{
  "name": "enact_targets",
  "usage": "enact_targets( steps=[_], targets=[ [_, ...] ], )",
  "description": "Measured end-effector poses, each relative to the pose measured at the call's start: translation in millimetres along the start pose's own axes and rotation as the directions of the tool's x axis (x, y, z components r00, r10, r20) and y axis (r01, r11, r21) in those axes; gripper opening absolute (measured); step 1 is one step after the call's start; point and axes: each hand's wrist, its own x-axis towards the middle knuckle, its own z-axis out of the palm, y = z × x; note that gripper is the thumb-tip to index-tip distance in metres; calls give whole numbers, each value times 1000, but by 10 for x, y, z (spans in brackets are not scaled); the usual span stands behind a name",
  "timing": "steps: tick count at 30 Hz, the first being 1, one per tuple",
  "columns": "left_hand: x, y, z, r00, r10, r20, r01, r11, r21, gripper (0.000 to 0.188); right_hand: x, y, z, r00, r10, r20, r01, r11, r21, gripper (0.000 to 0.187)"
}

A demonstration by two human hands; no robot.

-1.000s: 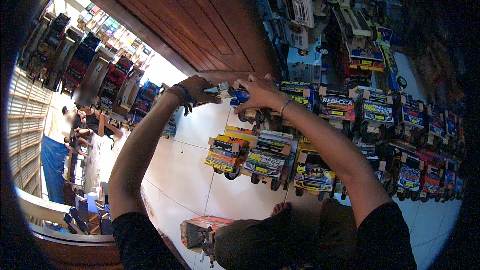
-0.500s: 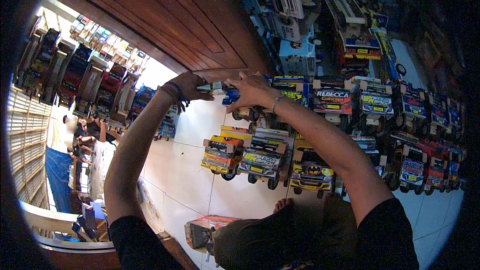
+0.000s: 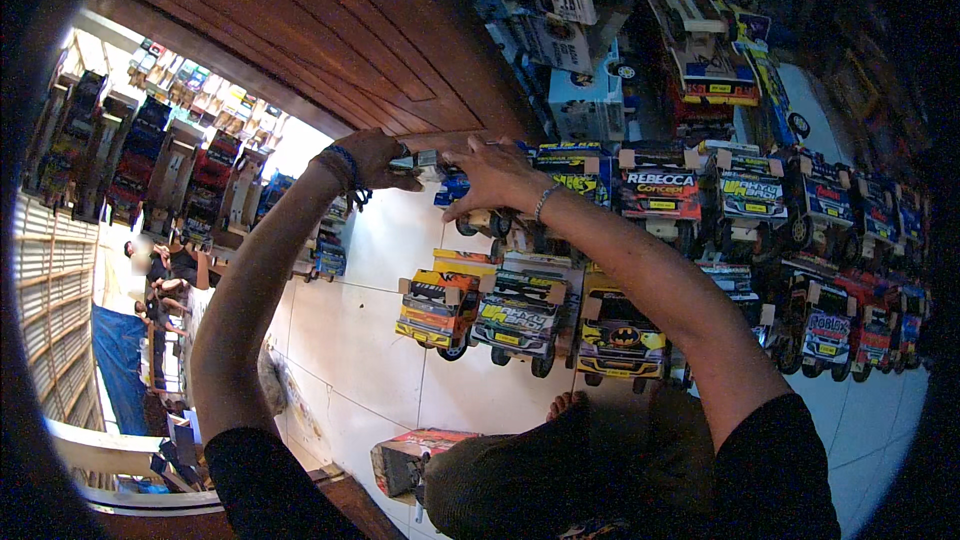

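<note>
Several toy trucks with printed fronts stand in two rows on the tiled floor. At the left end of the far row, my right hand (image 3: 500,180) is closed on a blue toy truck (image 3: 452,188), its thumb low at the side and its fingers over the top. The hand covers most of that truck. Just left of it, my left hand (image 3: 370,160) reaches in with fingers apart, beside a small pale piece (image 3: 427,158); whether it touches the piece is hard to see. Nearer me stand an orange and yellow truck (image 3: 437,308), a green and white truck (image 3: 517,315) and a yellow and black truck (image 3: 622,335).
A brown wooden door (image 3: 300,35) slants across the far side. More trucks are heaped by a light-blue box (image 3: 585,105). A red-printed box (image 3: 405,465) sits beside my knee. Outside, at left, trucks line up and people sit near a blue tarp (image 3: 120,355).
The view has shifted slightly. Both hands stay near the same blue truck, with little change in their grip.
</note>
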Motion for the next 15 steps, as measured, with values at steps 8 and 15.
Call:
enact_targets(
  steps=[8,15],
  targets=[
    [72,-10,28,1000,-11,4,11,999,39,71,-7,-17,-29,1000,28,8,-29,999,32,122],
    [88,-31,97,998,-47,-38,47,999,-13,75,2,9,-4,999,6,-35,-3,996,91,115]
  ],
)
